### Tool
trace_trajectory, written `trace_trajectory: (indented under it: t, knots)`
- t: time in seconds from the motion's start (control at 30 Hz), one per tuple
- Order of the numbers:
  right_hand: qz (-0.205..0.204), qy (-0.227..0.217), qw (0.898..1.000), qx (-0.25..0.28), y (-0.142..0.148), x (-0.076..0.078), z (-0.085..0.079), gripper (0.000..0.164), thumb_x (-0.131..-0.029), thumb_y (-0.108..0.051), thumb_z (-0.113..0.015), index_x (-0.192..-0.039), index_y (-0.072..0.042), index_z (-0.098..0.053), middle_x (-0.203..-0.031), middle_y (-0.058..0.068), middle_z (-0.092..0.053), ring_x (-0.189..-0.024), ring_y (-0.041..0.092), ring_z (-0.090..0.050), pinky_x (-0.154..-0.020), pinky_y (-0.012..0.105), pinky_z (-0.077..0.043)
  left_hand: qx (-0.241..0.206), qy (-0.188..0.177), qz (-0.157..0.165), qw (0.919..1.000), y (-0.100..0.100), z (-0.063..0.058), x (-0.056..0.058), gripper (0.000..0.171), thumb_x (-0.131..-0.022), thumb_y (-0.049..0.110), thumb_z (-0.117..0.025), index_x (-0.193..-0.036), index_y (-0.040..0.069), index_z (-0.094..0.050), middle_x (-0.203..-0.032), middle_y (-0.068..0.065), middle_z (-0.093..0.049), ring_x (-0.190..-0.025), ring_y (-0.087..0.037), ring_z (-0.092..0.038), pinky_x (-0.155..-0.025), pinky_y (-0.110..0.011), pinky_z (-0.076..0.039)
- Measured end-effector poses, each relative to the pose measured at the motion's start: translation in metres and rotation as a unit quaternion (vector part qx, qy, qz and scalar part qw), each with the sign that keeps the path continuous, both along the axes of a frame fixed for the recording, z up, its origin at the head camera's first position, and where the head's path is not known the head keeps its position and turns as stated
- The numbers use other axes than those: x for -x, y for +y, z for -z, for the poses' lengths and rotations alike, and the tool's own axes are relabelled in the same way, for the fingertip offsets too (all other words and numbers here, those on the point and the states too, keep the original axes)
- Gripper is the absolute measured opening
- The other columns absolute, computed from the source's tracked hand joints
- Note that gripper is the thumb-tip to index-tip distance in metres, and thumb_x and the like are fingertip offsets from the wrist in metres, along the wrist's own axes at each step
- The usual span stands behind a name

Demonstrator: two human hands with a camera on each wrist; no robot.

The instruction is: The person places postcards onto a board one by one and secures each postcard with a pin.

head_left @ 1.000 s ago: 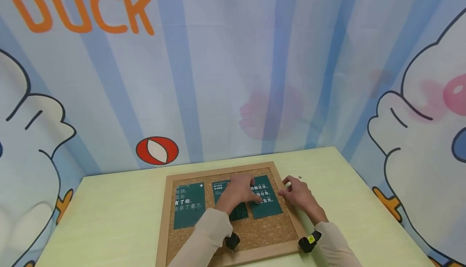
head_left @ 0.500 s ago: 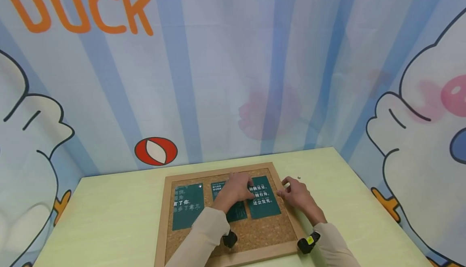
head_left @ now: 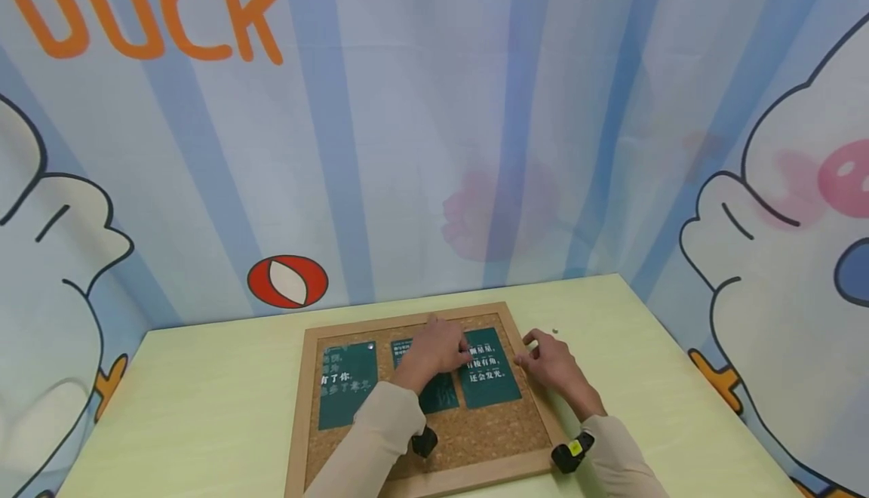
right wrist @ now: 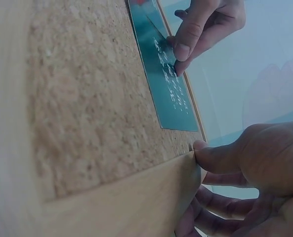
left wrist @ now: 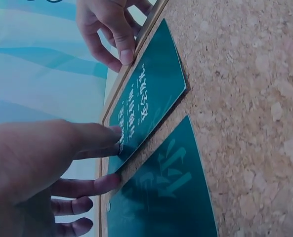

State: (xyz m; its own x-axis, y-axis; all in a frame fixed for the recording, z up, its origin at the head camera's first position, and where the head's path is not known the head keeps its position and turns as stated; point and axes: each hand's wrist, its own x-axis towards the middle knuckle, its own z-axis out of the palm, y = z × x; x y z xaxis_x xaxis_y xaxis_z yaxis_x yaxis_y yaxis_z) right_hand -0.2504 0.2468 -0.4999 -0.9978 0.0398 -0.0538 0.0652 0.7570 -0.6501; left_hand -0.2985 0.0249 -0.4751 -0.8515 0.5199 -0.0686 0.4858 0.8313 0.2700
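Observation:
A wood-framed cork board (head_left: 495, 438) lies on the table, bearing three dark green cards with white writing. My left hand (head_left: 434, 351) reaches over the middle card (head_left: 441, 392), its thumb and index fingertip at the upper left of the right card (head_left: 492, 377). Those fingers (left wrist: 94, 138) look nearly straight in the left wrist view; whether anything sits under their tips is hidden. My right hand (head_left: 553, 362) holds the board's right frame bar, thumb on top and the other fingers round the outer side in the right wrist view. The left card (head_left: 349, 400) has a small silver pin (head_left: 370, 346).
A second small round pin head (left wrist: 108, 206) shows on the middle card. One tiny dark object (head_left: 555, 330) lies on the pale yellow table (head_left: 204, 400) beyond my right hand. A striped cartoon curtain (head_left: 421, 143) stands behind the table.
My left thumb has drawn in towards the fingers, uncovering more of the right card's writing. My right hand stays on the frame. The head view has shifted slightly.

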Motion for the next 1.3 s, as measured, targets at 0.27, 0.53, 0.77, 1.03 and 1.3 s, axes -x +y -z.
trace_trajectory:
  t: [0.27, 0.53, 0.77, 1.03, 1.3]
  knots:
    - [0.001, -0.001, 1.0, -0.001, -0.001, 0.001, 0.0, 0.034, -0.099, -0.013, -0.072, -0.123, 0.005, -0.058, -0.089, 0.011, -0.065, -0.074, 0.023, -0.061, -0.067, 0.041, -0.053, -0.012, 0.037, -0.028, 0.9989, -0.006, 0.007, 0.007, 0.01, -0.098, 0.034, -0.075, -0.097, 0.03, -0.085, -0.126, -0.01, -0.06, -0.117, -0.036, -0.052, -0.098, -0.057, -0.044]
    - [0.001, 0.003, 1.0, -0.003, 0.001, 0.002, 0.0, 0.033, -0.098, -0.013, -0.072, -0.123, 0.005, -0.058, -0.089, 0.011, -0.066, -0.074, 0.023, -0.062, -0.067, 0.042, -0.053, -0.044, 0.037, -0.057, 0.9967, -0.013, 0.011, 0.022, 0.041, -0.086, 0.046, -0.085, -0.12, 0.025, -0.07, -0.132, -0.012, -0.053, -0.125, -0.039, -0.047, -0.105, -0.061, -0.037]
    - [0.004, -0.003, 1.0, 0.004, 0.0, 0.002, 0.0, 0.033, -0.099, -0.014, -0.072, -0.124, 0.004, -0.058, -0.09, 0.011, -0.065, -0.075, 0.023, -0.061, -0.066, 0.04, -0.052, -0.03, 0.004, -0.115, 0.9929, -0.029, 0.016, 0.032, 0.103, -0.075, 0.068, -0.084, -0.157, 0.02, -0.046, -0.153, -0.018, -0.045, -0.139, -0.048, -0.04, -0.113, -0.076, -0.019]
    - [-0.004, 0.004, 1.0, 0.006, 0.0, 0.001, -0.002, 0.034, -0.099, -0.014, -0.072, -0.124, 0.005, -0.059, -0.089, 0.011, -0.065, -0.074, 0.023, -0.061, -0.065, 0.04, -0.052, -0.035, -0.007, -0.12, 0.9922, -0.041, 0.023, 0.035, 0.103, -0.073, 0.076, -0.079, -0.153, 0.017, -0.052, -0.147, -0.021, -0.047, -0.129, -0.048, -0.046, -0.109, -0.076, -0.026]
    - [-0.012, -0.005, 0.997, 0.083, 0.018, -0.001, 0.0, 0.038, -0.099, -0.018, -0.073, -0.123, 0.0, -0.049, -0.087, 0.013, -0.062, -0.07, 0.023, -0.063, -0.062, 0.038, -0.056, -0.035, -0.001, -0.118, 0.9924, -0.041, 0.023, 0.033, 0.106, -0.072, 0.08, -0.076, -0.155, 0.021, -0.049, -0.148, -0.018, -0.048, -0.123, -0.045, -0.048, -0.104, -0.072, -0.033]
